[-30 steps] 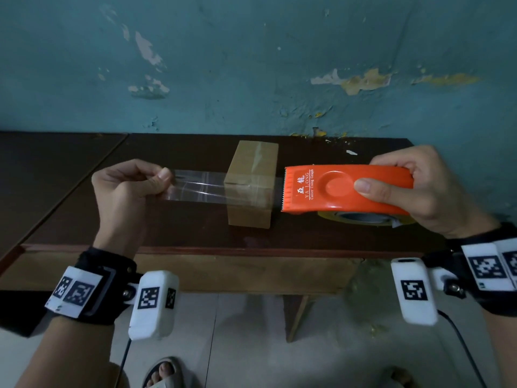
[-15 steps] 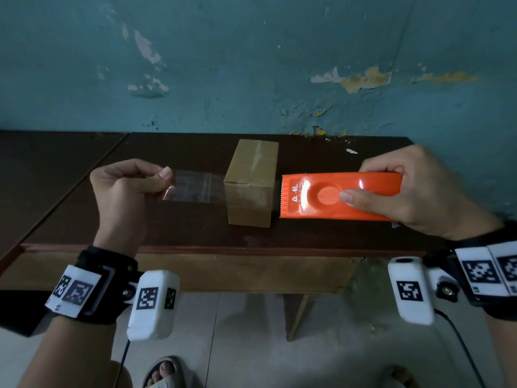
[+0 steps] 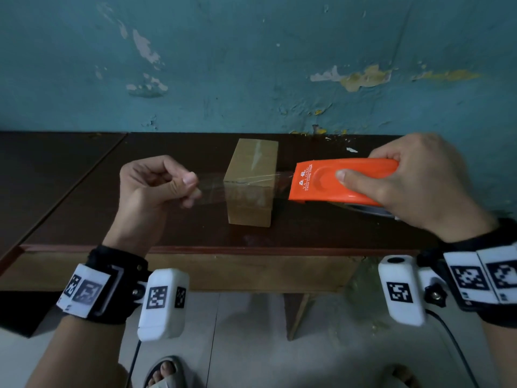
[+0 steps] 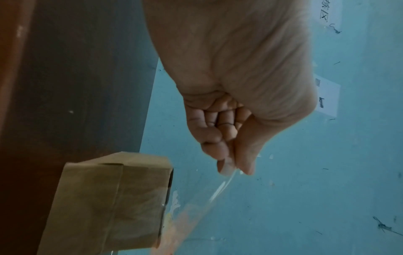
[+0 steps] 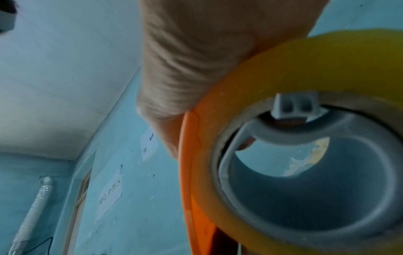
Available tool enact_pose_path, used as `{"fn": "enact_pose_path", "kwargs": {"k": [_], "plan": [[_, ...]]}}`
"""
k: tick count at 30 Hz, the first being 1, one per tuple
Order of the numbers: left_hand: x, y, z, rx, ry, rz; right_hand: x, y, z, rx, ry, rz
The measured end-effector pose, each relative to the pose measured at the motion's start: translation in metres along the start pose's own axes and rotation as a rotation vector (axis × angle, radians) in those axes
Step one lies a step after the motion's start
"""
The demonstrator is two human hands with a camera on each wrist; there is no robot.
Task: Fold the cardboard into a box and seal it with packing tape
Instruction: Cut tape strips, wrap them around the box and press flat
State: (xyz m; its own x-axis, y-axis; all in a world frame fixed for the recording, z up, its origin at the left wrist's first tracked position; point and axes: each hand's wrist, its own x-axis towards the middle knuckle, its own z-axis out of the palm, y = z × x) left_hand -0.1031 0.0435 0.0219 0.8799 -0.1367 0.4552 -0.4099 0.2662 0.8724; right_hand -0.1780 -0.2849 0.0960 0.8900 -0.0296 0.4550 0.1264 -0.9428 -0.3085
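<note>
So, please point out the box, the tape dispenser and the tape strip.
box (image 3: pixel 253 161), head view, on its top face.
dispenser (image 3: pixel 321 182), head view, on its orange side.
strip (image 3: pixel 211 189), head view, on the clear span left of the box.

Tape strip (image 3: pixel 215 189) raised level with box (image 3: pixel 251 180) top; dispenser (image 3: pixel 341 182) lifted.

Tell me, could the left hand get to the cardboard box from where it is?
Probably yes: the left hand is beside the box with nothing between them but the clear tape it pinches, so it would have to release that first.
</note>
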Motion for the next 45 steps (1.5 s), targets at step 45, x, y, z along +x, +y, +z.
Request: {"fn": "enact_pose_path", "kwargs": {"k": [45], "plan": [[0.002, 0.007, 0.02, -0.952, -0.28, -0.147, 0.01, -0.01, 0.073, -0.371, -0.37, 0.434]]}}
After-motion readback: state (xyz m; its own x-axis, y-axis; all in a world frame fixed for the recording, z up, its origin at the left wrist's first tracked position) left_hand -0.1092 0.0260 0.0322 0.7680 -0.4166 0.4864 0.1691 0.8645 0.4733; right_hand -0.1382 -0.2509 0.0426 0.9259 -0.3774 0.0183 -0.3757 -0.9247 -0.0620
